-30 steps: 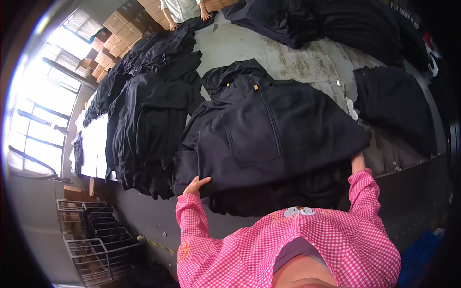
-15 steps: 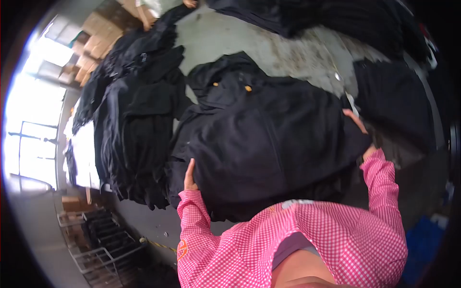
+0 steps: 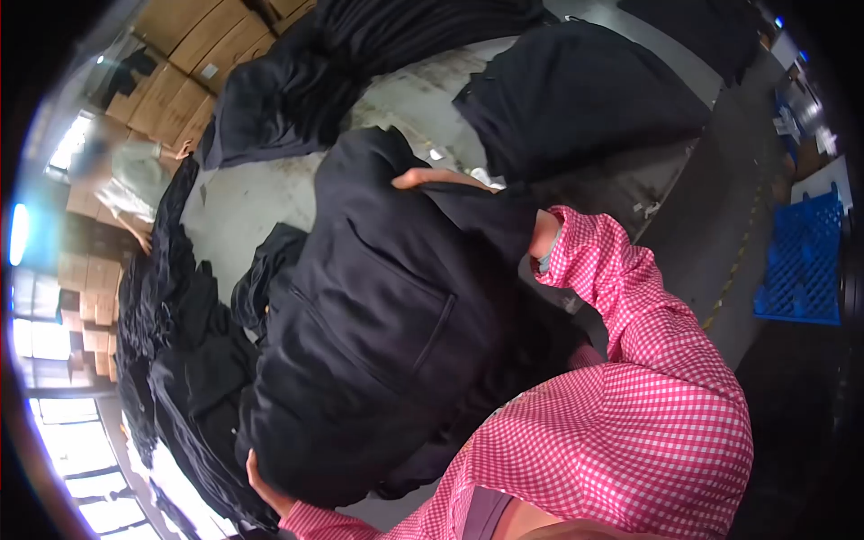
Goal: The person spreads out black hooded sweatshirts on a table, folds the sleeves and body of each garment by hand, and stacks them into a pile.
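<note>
Garment (image 3: 378, 306) turned, left grip (image 3: 263, 479) loosely round edge, right grip (image 3: 450, 179) likewise

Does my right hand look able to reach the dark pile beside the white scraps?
Probably: the dark pile lies close, just past white scraps, but the right hand is holding a garment.

Matt black cloth, thick and soft-looking, makes up the garment (image 3: 378, 297) in front of you, its surface smooth between folds. Your sleeve (image 3: 621, 288) is pink-and-white checked cloth, matt and finely wrinkled. Beyond, the tabletop (image 3: 243, 198) shows a smooth grey finish roughened by worn, stained patches; its material cannot be told. More matt black cloth forms the broad stack (image 3: 585, 99). Brown cardboard boxes (image 3: 171, 99) look flat and dull, while the openwork crate (image 3: 799, 256) is blue plastic.
</note>
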Demonstrator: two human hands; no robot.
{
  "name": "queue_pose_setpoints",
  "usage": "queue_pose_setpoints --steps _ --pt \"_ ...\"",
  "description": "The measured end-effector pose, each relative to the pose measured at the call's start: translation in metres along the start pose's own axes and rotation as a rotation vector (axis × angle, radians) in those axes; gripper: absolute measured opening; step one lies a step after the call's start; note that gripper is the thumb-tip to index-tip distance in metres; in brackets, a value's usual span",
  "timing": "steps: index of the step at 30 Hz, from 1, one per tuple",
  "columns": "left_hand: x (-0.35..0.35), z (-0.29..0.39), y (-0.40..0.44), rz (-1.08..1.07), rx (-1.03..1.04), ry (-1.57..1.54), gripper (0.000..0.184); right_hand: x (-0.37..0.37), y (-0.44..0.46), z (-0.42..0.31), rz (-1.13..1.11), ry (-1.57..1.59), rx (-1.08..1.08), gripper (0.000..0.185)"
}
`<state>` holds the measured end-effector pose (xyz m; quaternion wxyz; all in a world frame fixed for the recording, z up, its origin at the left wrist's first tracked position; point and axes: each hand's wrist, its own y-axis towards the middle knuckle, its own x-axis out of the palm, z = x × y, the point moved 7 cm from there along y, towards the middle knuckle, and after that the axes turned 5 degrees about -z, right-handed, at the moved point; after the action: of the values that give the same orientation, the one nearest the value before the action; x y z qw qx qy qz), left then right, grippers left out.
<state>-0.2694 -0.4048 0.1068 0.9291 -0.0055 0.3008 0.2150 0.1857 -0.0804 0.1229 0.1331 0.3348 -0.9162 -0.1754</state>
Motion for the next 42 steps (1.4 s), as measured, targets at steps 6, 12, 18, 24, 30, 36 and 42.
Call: queue_pose_setpoints --steps 6,12,18,24,30,36,42 --pt "0.005 0.147 0.010 0.140 -0.186 0.161 0.029 -0.131 -0.017 -0.040 0.035 -0.354 -0.088 0.036" --pt "0.153 0.313 0.097 0.213 0.287 0.655 0.029 -0.426 -0.130 -0.024 0.227 -1.416 0.197 0.047" --pt "0.333 0.299 0.222 -0.034 0.011 0.192 0.031 -0.623 -0.164 -0.138 0.357 -1.064 0.120 0.044" --pt "0.566 0.253 0.255 -0.364 -0.364 -0.569 0.035 -0.494 -0.195 -0.244 0.448 -0.269 0.026 0.041" --pt "0.647 0.215 0.210 -0.544 -0.579 -0.851 0.044 -0.558 -0.234 -0.177 0.632 -0.719 0.276 0.041" --pt "0.616 0.196 0.136 -0.713 -0.495 -0.631 0.050 -0.586 -0.192 -0.070 0.567 -1.417 0.398 0.041" --pt "0.621 0.182 0.095 -0.552 -0.457 -0.339 0.055 -0.520 -0.179 0.008 0.257 -1.551 0.196 0.039"
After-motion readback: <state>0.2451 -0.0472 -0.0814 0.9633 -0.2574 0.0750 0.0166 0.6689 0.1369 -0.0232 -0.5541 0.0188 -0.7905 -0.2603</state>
